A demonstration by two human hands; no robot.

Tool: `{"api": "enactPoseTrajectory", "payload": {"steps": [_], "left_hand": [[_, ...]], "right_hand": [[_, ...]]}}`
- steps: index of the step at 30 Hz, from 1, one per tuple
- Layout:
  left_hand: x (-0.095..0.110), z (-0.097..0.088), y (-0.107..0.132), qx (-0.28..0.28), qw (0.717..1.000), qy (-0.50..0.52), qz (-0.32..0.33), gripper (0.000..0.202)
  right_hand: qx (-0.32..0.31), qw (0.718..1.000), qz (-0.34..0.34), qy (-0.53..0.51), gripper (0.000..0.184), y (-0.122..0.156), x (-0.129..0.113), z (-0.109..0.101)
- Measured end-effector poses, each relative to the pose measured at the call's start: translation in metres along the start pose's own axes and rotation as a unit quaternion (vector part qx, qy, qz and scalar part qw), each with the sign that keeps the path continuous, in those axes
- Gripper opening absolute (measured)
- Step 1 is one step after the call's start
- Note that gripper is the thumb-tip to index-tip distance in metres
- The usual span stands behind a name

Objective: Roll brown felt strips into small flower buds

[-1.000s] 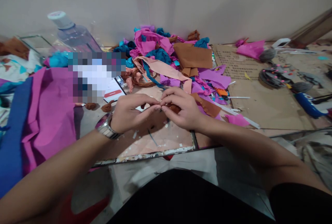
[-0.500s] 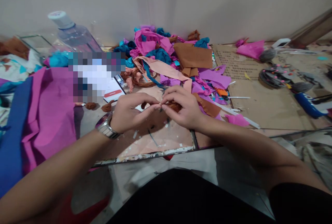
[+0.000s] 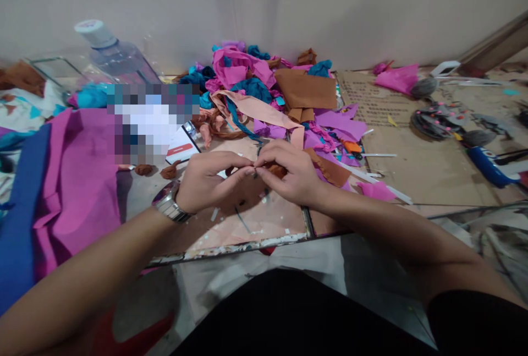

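My left hand (image 3: 206, 179), with a metal-band watch (image 3: 171, 206) on its wrist, is closed in a pinch of thumb and index finger. Tip to tip with it, my right hand (image 3: 293, 173) pinches too. Between and beneath the fingers shows a piece of brown crepe paper (image 3: 276, 170), mostly covered by my right hand. Its exact shape is hidden. Two small twisted brown paper balls (image 3: 170, 169) lie left of my left hand, near a phone (image 3: 182, 147) that is partly blurred out. Both hands are just above the pale work board (image 3: 264, 218).
Behind the hands rises a heap of pink, blue and purple crepe paper scraps (image 3: 243, 70) with a folded brown sheet (image 3: 307, 89). A clear bottle (image 3: 119, 61) stands back left. Magenta paper (image 3: 82, 163) drapes at left. Cardboard (image 3: 429, 174) on the right bears a pin cushion (image 3: 437, 119).
Almost nothing differs. Both hands keep their pinch at the same spot, with only a tiny shift of the fingertips and of the camera view.
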State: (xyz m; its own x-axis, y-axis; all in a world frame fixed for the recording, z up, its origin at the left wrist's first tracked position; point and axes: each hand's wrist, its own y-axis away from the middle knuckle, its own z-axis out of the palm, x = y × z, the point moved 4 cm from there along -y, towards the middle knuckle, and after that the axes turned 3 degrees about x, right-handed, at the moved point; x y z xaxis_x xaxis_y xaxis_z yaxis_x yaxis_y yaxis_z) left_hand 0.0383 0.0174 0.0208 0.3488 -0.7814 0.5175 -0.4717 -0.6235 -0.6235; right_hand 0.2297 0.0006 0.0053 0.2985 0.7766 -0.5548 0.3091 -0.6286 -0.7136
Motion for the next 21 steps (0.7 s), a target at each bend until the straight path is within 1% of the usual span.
{"api": "enactPoseTrajectory", "payload": {"steps": [6, 13, 21], "left_hand": [[0.0008, -0.0002, -0.001, -0.008, 1.0, -0.003, 0.001, 0.014], [0.0004, 0.0008, 0.001, -0.014, 1.0, -0.001, 0.011, 0.011], [0.0013, 0.0025, 0.0015, -0.028, 0.999, 0.017, -0.002, 0.014]], "right_hand": [[-0.001, 1.0, 0.007, -0.004, 0.003, 0.0009, 0.0015, 0.001], [0.002, 1.0, 0.0, -0.014, 0.004, -0.0004, 0.0008, 0.0004], [0.003, 1.0, 0.004, -0.012, 0.004, 0.0006, 0.0028, -0.0009]]}}
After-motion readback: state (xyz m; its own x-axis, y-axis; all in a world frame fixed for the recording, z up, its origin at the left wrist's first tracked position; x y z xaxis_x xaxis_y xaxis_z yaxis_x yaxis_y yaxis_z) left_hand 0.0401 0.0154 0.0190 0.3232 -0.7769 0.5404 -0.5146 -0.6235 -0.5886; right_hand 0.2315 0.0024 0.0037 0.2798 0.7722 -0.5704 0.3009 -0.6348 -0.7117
